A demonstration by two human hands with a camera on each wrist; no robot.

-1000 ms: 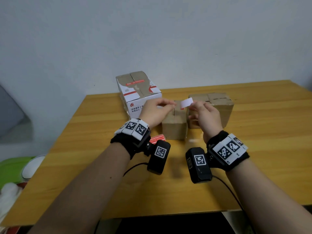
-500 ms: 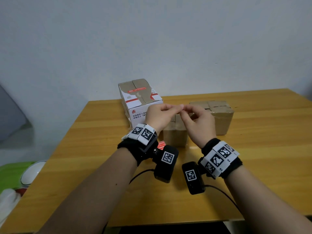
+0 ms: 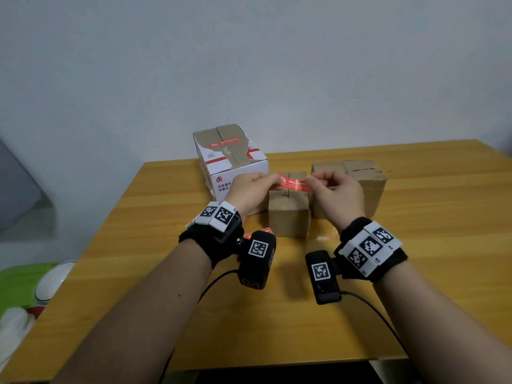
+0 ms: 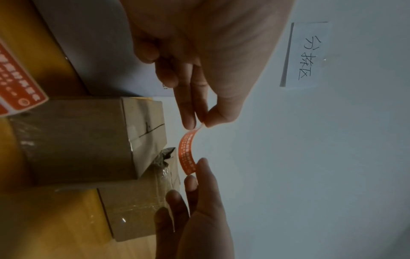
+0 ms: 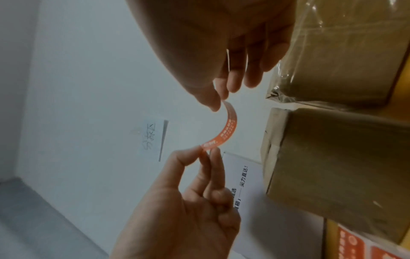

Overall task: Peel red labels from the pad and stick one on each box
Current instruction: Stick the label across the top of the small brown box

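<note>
The left hand (image 3: 250, 189) and right hand (image 3: 336, 191) are each pinching one end of a red label (image 3: 294, 183) between thumb and fingertips, holding it bowed in the air just above the small brown box (image 3: 288, 214). For a clean result, the label is best kept taut, lowered flat across the top seam, then smoothed outward. The white box (image 3: 230, 162) is already carrying a label; the large brown box (image 3: 360, 184) is showing none. All boxes are closed, contents unseen. The label pad (image 3: 259, 232) is lying on the table (image 3: 429, 217)
</note>
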